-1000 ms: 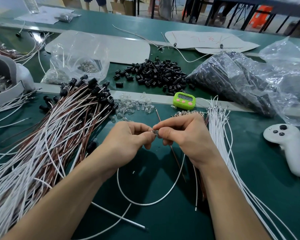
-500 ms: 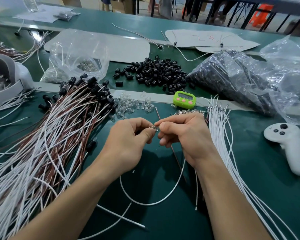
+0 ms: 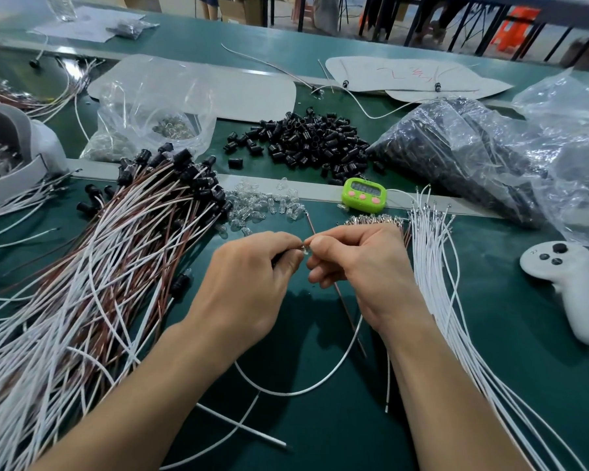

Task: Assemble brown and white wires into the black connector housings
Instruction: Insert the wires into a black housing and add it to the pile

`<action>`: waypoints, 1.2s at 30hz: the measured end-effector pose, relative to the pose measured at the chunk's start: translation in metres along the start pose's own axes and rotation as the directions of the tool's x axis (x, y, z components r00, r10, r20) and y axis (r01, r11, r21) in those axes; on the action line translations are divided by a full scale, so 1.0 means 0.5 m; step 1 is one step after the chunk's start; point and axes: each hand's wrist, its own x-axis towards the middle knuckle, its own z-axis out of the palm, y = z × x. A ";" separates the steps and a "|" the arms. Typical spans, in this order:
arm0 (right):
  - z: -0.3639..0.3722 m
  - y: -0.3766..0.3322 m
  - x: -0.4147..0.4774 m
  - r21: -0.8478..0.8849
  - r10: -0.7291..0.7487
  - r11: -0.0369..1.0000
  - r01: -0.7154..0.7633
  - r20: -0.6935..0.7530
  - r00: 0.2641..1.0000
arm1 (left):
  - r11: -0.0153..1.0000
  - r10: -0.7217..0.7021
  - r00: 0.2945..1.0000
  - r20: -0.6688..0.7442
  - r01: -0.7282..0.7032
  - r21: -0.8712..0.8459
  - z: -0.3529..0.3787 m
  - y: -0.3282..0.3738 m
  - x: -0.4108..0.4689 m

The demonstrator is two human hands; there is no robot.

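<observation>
My left hand [image 3: 252, 277] and my right hand [image 3: 357, 263] meet fingertip to fingertip above the green mat, pinching a small clear bulb [image 3: 305, 249] between them. A dark part shows inside my left fingers; I cannot tell what it is. A brown wire [image 3: 346, 309] and a white wire [image 3: 296, 390] trail down from the hands. Loose black connector housings [image 3: 306, 141] lie piled at the back centre. Finished brown and white wires with black housings [image 3: 109, 253] are heaped on the left. Loose white wires [image 3: 436, 266] lie to the right.
Clear bulbs [image 3: 262, 205] are scattered ahead of my hands. A green timer [image 3: 364, 193] sits behind them. A white controller [image 3: 572, 287] lies at the right. Plastic bags of parts stand at back left [image 3: 150, 113] and right [image 3: 473, 158]. A white headset [image 3: 17, 147] is far left.
Both hands have stayed joined and drifted slightly away from me. The fingers have shifted their pinch on the small part between them.
</observation>
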 end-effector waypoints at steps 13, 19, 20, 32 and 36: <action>0.015 0.010 -0.006 0.147 -0.002 0.989 0.003 -0.003 1.000 | 0.996 -0.012 0.999 -0.044 0.008 -0.087 0.003 -0.005 0.002; 0.010 0.013 -0.006 0.185 0.022 0.982 -0.028 0.034 0.999 | 0.995 -0.021 0.998 -0.055 0.015 -0.100 0.005 -0.005 -0.001; 0.009 0.013 -0.005 0.180 0.020 0.983 -0.027 0.041 0.999 | 0.994 -0.029 0.998 -0.058 0.023 -0.107 0.004 -0.005 -0.001; -0.001 0.017 0.005 -0.136 -0.216 0.966 0.219 0.038 0.976 | 0.987 -0.044 0.999 -0.020 0.041 -0.156 -0.001 -0.012 0.011; 0.001 0.016 0.002 -0.138 -0.231 0.962 0.234 0.039 0.972 | 0.990 -0.008 0.999 -0.034 0.003 -0.138 -0.002 -0.009 0.011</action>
